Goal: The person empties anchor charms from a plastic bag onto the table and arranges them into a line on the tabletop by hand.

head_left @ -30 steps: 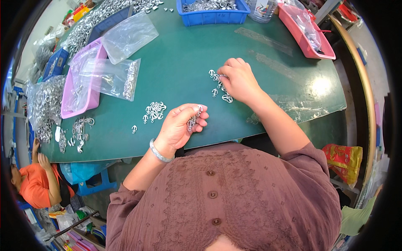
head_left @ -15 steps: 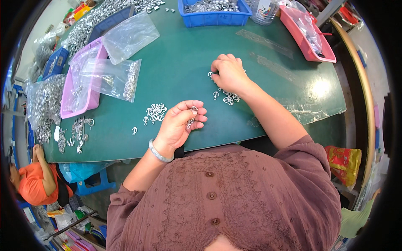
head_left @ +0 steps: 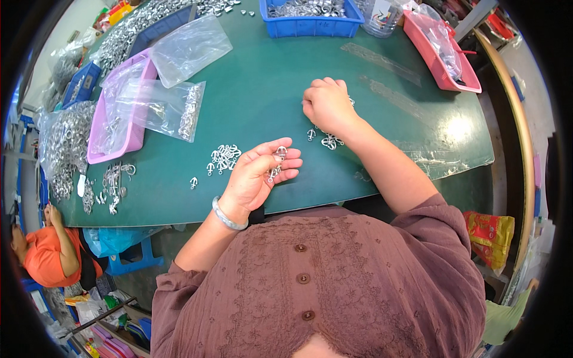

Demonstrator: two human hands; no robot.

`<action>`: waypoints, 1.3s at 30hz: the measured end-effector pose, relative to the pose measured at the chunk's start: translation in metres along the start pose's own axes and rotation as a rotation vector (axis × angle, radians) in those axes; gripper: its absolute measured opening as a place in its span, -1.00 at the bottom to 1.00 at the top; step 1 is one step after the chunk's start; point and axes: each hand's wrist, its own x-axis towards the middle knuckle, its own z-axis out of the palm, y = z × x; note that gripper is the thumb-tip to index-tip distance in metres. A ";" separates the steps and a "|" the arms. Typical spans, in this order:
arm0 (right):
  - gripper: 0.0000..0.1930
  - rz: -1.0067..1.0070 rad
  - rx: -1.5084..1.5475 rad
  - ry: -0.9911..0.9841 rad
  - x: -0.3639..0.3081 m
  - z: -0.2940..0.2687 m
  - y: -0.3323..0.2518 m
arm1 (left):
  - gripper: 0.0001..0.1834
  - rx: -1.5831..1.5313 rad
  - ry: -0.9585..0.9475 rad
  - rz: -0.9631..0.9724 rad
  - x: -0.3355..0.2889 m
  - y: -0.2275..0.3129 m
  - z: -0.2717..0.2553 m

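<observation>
My left hand (head_left: 253, 173) is palm up near the table's front edge, its thumb pressing several silver anchor charms (head_left: 275, 172) against the fingers. Farther off to the right, my right hand (head_left: 330, 108) is palm down over a small heap of anchor charms (head_left: 330, 141), its fingers curled under. Whatever its fingertips pinch is hidden by the back of the hand. Beside my left hand lies another pile of anchor charms (head_left: 225, 158), with a single charm (head_left: 194, 182) a little apart.
On the green table (head_left: 256, 83), a pink tray (head_left: 137, 134) with plastic bags stands left. A blue bin (head_left: 313, 27) of metal parts sits at the back, a red tray (head_left: 439, 74) at back right. A person in orange (head_left: 52, 258) is at far left.
My right fingers have curled in at the heap, and the charm seen by their tips is now out of sight. My left hand has shifted slightly right, showing more of its charms.
</observation>
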 end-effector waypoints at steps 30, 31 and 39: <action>-0.85 0.304 1.399 -0.293 -0.044 -0.038 -0.032 | -0.90 0.012 0.085 0.095 0.007 0.003 0.010; -0.85 0.311 1.396 -0.304 -0.044 -0.039 -0.031 | -0.91 0.014 0.099 0.090 0.007 0.003 0.012; -0.86 0.306 1.393 -0.343 -0.045 -0.039 -0.030 | -0.91 0.018 0.108 0.079 0.006 0.004 0.013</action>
